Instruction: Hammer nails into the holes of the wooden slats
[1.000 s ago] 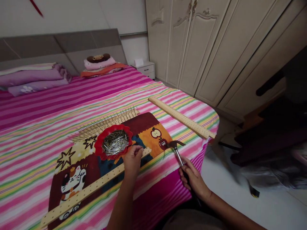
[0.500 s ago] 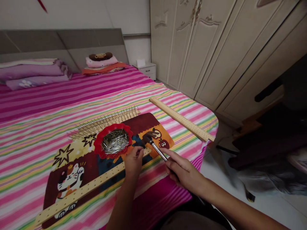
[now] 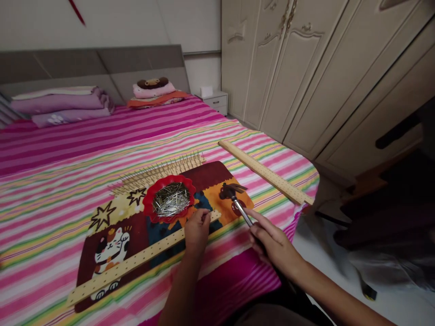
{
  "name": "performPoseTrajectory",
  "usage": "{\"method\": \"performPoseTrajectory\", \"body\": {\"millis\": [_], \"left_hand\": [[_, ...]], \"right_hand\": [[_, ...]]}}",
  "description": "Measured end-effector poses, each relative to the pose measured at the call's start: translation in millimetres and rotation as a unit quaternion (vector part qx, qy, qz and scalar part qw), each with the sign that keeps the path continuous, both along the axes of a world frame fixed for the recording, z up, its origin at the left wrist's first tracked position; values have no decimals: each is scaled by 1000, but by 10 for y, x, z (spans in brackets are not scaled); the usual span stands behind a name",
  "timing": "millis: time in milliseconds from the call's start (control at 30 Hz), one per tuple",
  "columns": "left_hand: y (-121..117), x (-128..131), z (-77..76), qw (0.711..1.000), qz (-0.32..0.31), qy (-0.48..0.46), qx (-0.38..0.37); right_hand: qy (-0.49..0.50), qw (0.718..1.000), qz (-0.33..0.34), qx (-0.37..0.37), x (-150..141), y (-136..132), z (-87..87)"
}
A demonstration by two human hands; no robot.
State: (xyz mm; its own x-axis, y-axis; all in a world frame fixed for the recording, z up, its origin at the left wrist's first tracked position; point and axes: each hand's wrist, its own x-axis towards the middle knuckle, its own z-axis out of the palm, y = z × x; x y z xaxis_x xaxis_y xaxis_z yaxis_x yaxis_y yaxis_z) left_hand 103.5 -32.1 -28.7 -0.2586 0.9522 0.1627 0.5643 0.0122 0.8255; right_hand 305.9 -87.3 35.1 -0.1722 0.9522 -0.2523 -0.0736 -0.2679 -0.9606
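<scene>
Nearest me, the right hand [image 3: 275, 246] is wrapped round a dark-headed claw hammer [image 3: 243, 212] with a shiny metal shaft. The shaft slants from near right to far left; the claw points right, and the handle's lower end is lost in shadow. The left hand [image 3: 197, 230] has its thumb and forefinger pinched together above a long, pale wooden strip [image 3: 136, 260] dotted with holes. Whether anything tiny sits in that pinch, I can't tell.

The strip's long axis runs from near left to far right across the near side of a multicoloured cat-print mat [image 3: 210, 174]; the hand covers part of it. Just beyond, on the mat, a red scalloped bowl [image 3: 147, 208] holds a heap of loose metal nails [image 3: 171, 199]. Farther back, pale nail-studded wood [image 3: 152, 174] bristles, partly hidden by the bowl. Right of it, pale perforated wooden lengths [image 3: 265, 172] slant from far left to near right on the striped bed [image 3: 68, 149].
</scene>
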Motion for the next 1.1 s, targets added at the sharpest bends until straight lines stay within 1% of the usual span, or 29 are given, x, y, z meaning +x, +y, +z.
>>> {"method": "performPoseTrajectory", "body": {"millis": [100, 167, 200, 267, 333, 367, 433, 500, 567, 633, 733, 833, 900, 933, 1000, 1033, 1067, 1100], "left_hand": [[-20, -5, 25, 1000, 2, -30, 1], [-33, -76, 95, 999, 16, -34, 7], [-31, -140, 150, 999, 32, -22, 15], [6, -315, 288, 995, 86, 32, 28], [93, -512, 431, 983, 145, 114, 17], [152, -600, 490, 975, 163, 154, -7], [282, -723, 570, 957, 168, 226, -69], [403, -763, 594, 941, 152, 271, -131], [494, -742, 579, 930, 141, 292, -175], [550, -705, 546, 923, 149, 298, -192], [588, -701, 498, 926, 164, 289, -183], [591, -773, 474, 948, 161, 224, -157], [572, -833, 475, 965, 165, 158, -130], [553, -858, 482, 974, 167, 106, -111], [494, -893, 508, 983, 166, -33, -76], [454, -901, 528, 978, 159, -116, -61], [406, -903, 553, 968, 150, -192, -52], [352, -899, 582, 957, 139, -250, -49]], "right_hand": [[57, 991, -89, -84, 73, -13, -218], [91, 981, -127, -119, 113, -6, -386], [107, 976, -139, -131, 127, -2, -463], [131, 969, -154, -145, 145, -1, -589], [146, 967, -155, -143, 145, -8, -680], [150, 967, -153, -139, 140, -14, -714], [156, 967, -153, -130, 125, -28, -767], [156, 967, -155, -127, 109, -39, -799], [153, 968, -154, -127, 99, -46, -812], [150, 968, -153, -127, 96, -47, -816], [150, 968, -155, -126, 101, -43, -822], [163, 967, -151, -122, 109, -37, -841], [166, 967, -148, -122, 113, -34, -852], [164, 968, -148, -122, 113, -33, -855], [159, 968, -152, -125, 115, -33, -853], [158, 967, -154, -125, 115, -33, -850], [159, 967, -154, -125, 115, -34, -844], [160, 967, -154, -126, 116, -35, -838]]}}
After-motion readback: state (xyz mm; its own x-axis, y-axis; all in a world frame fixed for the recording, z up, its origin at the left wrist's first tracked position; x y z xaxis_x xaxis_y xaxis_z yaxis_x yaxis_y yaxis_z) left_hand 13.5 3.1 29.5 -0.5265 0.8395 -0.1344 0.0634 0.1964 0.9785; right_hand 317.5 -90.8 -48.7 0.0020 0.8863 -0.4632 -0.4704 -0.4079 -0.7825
